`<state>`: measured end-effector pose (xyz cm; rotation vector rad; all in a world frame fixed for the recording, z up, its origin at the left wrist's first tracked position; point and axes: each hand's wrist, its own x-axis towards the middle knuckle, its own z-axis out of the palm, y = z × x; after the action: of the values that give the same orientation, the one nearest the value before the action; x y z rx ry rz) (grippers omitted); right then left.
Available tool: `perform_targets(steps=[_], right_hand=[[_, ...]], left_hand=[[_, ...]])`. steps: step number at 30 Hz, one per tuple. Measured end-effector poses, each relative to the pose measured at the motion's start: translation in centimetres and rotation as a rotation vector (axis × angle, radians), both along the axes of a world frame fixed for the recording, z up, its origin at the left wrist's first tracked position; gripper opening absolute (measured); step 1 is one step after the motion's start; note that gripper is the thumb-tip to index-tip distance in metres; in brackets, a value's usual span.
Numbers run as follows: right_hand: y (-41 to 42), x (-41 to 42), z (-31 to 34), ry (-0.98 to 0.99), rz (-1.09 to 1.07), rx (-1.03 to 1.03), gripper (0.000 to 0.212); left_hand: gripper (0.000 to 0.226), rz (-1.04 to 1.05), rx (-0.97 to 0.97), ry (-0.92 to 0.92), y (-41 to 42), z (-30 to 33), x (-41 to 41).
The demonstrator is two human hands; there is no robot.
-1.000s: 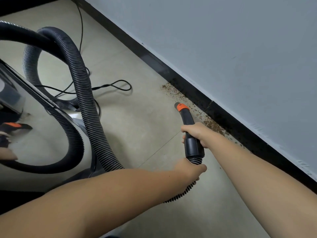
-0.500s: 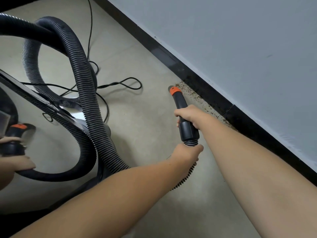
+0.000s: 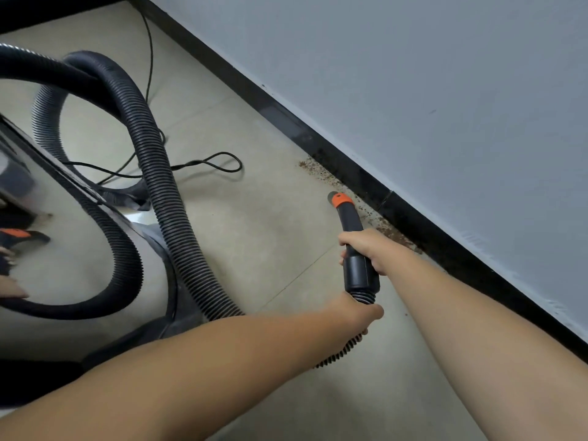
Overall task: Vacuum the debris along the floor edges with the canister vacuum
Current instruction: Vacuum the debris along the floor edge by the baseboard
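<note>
Brown crumbly debris [image 3: 321, 175] lies in a strip on the beige floor along the black baseboard [image 3: 356, 176]. A black vacuum nozzle [image 3: 348, 218] with an orange tip [image 3: 341, 199] points at the strip, its tip just beside the crumbs. My right hand [image 3: 370, 249] grips the nozzle's middle. Just behind it, my left hand [image 3: 356, 313] grips the ribbed hose end below the nozzle collar. The black corrugated hose [image 3: 159, 186] loops left to the shiny canister [image 3: 79, 249].
A thin black power cord [image 3: 206, 163] lies looped on the floor left of the debris. The grey wall [image 3: 413, 90] rises above the baseboard at the right. The canister's polished side reflects the hose and hands. Bare tile lies between canister and nozzle.
The nozzle tip has drawn back along the wall toward me, uncovering more of the debris strip ahead of it. Both hands keep the same hold on the nozzle and hose.
</note>
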<state>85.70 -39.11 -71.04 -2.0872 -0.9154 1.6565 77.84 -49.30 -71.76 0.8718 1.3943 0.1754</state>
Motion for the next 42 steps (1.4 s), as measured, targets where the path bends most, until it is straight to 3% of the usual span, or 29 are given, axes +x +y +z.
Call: perform_targets(steps=[12, 18, 28, 42], right_hand=[[-3.0, 5.0, 1.5, 0.026, -0.145, -0.07, 0.019], [-1.0, 3.1, 1.0, 0.065, -0.151, -0.05, 0.021], [5.5, -2.9, -0.7, 0.09, -0.042, 0.012, 0.008], [11.0, -7.2, -1.2, -0.015, 0.152, 0.089, 0.026]], left_hand=[[0.017, -0.118, 0.024, -0.019, -2.1, 1.4, 2.7], [0.016, -0.015, 0.052, -0.056, -0.6, 0.7, 1.2], [0.013, 0.149, 0.085, -0.037, 4.4, -1.5, -3.0], [0.016, 0.363, 0.132, 0.002, 8.7, -2.6, -3.3]])
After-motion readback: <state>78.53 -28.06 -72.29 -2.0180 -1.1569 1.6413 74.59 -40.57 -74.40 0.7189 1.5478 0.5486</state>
